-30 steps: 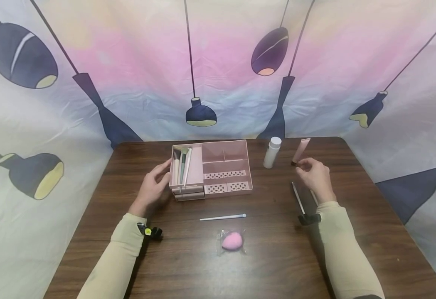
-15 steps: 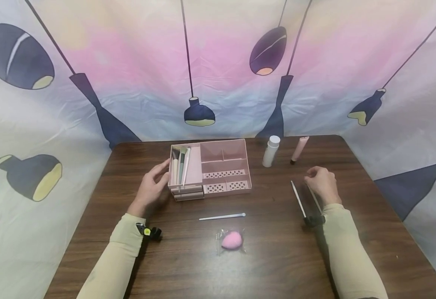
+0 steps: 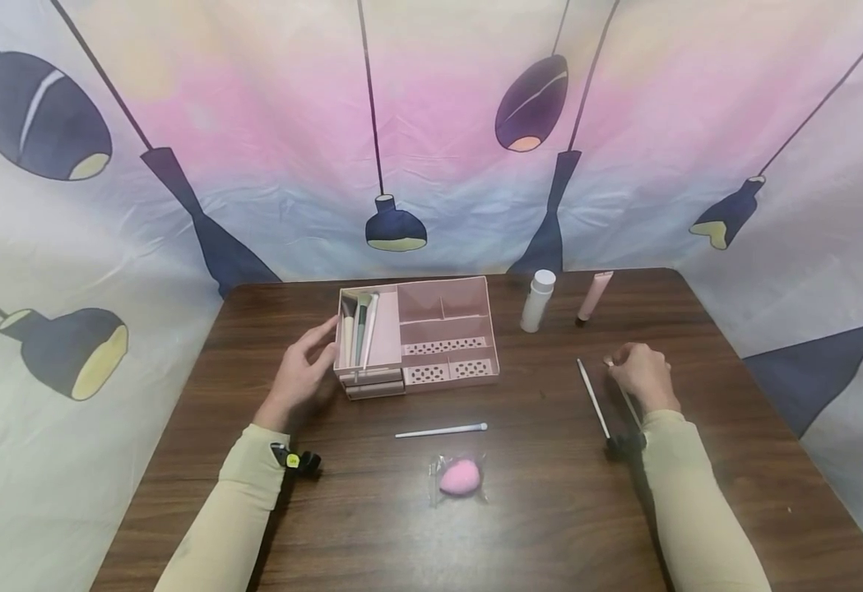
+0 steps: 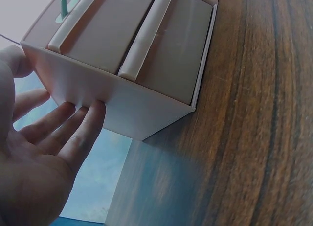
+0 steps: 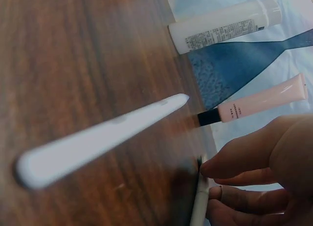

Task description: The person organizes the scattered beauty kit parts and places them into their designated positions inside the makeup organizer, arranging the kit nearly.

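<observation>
My left hand (image 3: 301, 374) rests its extended fingertips against the left side of a pink makeup organizer (image 3: 446, 309). The left wrist view shows the fingers (image 4: 90, 123) touching the organizer's side wall (image 4: 122, 106), beside its two drawers. On the right, my right hand (image 3: 642, 374) pinches a slim pale makeup brush (image 5: 199, 206) near its upper end, low over the table. Its lower part is hidden by the wrist. Left of that hand lies a slender white stick (image 3: 592, 396). Several makeup brushes (image 3: 360, 329) stand in the organizer's left compartment.
A white bottle (image 3: 538, 302) and a pink tube (image 3: 595, 298) stand at the back right. A white brush (image 3: 442, 430) lies before the organizer, with a pink makeup sponge (image 3: 461, 476) in clear wrap nearer the front. The brown table (image 3: 535, 526) meets a printed curtain behind.
My right hand has moved away from the pink tube, towards me and slightly right, and now pinches the pale brush. The left hand stays against the organizer.
</observation>
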A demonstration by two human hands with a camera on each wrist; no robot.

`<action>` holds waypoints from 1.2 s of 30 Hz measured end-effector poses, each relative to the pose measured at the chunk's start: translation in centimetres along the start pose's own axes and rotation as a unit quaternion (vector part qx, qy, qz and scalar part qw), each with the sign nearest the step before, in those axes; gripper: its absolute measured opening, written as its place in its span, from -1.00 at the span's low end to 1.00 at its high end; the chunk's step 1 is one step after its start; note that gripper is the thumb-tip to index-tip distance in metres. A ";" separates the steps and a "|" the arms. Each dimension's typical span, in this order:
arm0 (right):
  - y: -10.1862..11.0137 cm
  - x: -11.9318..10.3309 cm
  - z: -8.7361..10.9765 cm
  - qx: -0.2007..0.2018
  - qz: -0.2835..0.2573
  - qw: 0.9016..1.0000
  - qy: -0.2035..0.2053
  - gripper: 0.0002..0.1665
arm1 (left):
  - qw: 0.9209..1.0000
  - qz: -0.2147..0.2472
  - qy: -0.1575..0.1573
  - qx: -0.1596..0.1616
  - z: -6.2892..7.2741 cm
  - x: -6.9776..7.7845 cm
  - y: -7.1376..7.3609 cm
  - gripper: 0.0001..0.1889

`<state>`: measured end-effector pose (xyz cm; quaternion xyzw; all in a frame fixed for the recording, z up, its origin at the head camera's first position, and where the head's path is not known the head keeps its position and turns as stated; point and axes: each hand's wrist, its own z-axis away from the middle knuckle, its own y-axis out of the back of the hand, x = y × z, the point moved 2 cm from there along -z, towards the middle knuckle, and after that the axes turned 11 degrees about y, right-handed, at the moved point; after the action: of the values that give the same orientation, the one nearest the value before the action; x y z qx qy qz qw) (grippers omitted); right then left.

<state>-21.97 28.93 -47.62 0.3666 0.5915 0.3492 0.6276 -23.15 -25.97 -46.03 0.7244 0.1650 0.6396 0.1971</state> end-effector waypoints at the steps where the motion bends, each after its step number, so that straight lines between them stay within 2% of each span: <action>1: 0.0 0.1 0.0 -0.002 0.000 1.000 0.000 -0.65 | 1.000 0.001 0.000 0.001 0.0 0.0 0.0 -0.49; 12: -0.5 0.3 0.2 0.011 0.005 1.000 0.007 -0.67 | 1.000 0.004 0.003 -0.001 0.0 0.0 0.0 -0.48; 16: -0.7 0.3 0.2 0.015 0.006 1.000 0.012 -0.67 | 1.000 -0.002 -0.005 0.004 0.1 0.4 0.0 -0.49; 19: -0.7 0.3 0.1 0.012 0.005 1.000 0.008 -0.66 | 1.000 -0.006 -0.016 0.003 0.6 1.8 0.1 -0.49; 23: -0.5 0.1 0.0 0.014 0.004 1.000 0.007 -0.66 | 1.000 -0.011 -0.012 -0.002 1.5 3.8 0.3 -0.49; 27: -0.3 -0.3 -0.1 0.023 0.001 1.000 0.011 -0.66 | 1.000 -0.010 0.001 -0.006 1.7 4.3 0.4 -0.49; 32: 0.0 -0.7 -0.1 0.032 -0.003 0.999 0.012 -0.65 | 1.000 -0.004 0.000 -0.008 1.5 4.1 0.3 -0.49; 36: 0.2 -0.9 -0.1 0.049 -0.006 0.998 0.024 -0.64 | 1.000 -0.003 0.006 -0.003 0.8 2.3 0.0 -0.48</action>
<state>-22.11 28.27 -46.97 0.3851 0.6248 0.3250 0.5964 -22.04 -24.93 -44.10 0.7196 0.1664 0.6439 0.1998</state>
